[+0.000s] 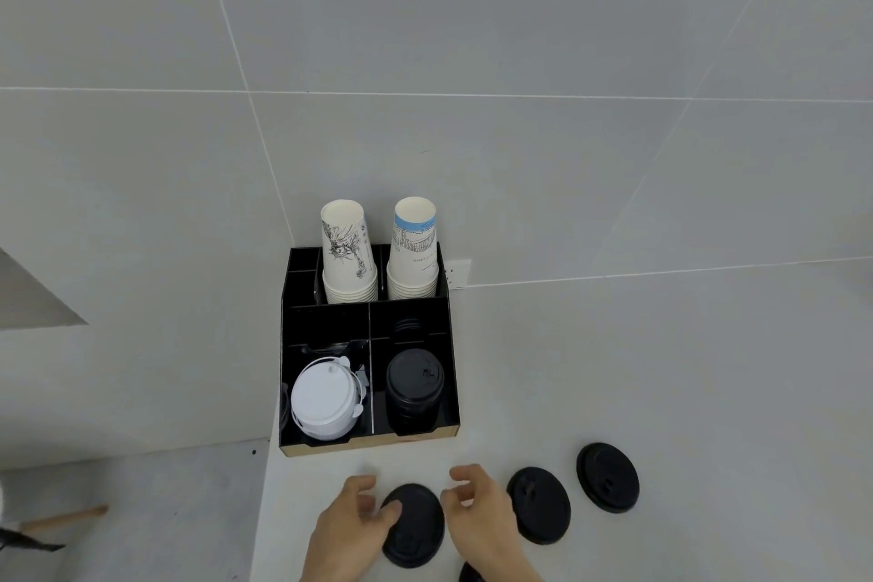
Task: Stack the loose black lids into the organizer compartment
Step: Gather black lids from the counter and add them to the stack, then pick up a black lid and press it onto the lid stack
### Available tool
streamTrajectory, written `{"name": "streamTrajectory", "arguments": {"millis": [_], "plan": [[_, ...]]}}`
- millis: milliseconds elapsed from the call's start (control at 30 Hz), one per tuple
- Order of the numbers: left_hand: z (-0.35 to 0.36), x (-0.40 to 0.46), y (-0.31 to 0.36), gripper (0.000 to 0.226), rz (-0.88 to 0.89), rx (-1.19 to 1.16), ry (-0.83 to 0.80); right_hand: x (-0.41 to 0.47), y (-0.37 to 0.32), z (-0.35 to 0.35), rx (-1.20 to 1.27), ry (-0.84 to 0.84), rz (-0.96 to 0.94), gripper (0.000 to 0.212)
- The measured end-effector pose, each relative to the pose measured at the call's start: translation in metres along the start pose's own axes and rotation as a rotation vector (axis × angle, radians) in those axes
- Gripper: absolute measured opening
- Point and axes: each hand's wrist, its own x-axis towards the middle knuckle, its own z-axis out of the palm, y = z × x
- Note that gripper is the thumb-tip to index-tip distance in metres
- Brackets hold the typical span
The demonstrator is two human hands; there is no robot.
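Note:
A black organizer (451, 336) stands against the wall on a white counter. Its front right compartment holds a stack of black lids (415, 385); the front left holds a stack of white lids (325, 399). Three loose black lids lie on the counter in front: one (415, 527) between my hands, a second (541, 506) to its right, a third (608, 477) farther right. A sliver of another black lid (470, 574) shows at the bottom edge. My left hand (349, 529) touches the near lid's left rim with its fingers curled. My right hand (482, 515) hovers at its right side, fingers apart.
Two stacks of upturned paper cups (349, 250) (415, 246) fill the organizer's back compartments. A few more black lids (408, 326) sit in a middle right compartment. The counter's left edge (262, 510) drops to a grey floor. A wall socket (457, 273) sits right of the organizer.

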Motion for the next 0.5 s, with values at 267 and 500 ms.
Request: {"name": "streamTrajectory", "arguments": {"millis": [267,500], "plan": [[0.006,-0.009,0.013,0.056,0.006,-0.079,-0.008,-0.004,-0.009,0.002,0.049,-0.031,0.008,0.031],[-0.012,-0.009,0.044,0.048,0.184,-0.26,0.09,0.007,-0.041,-0.025,0.192,0.171,-0.154,0.021]]}}
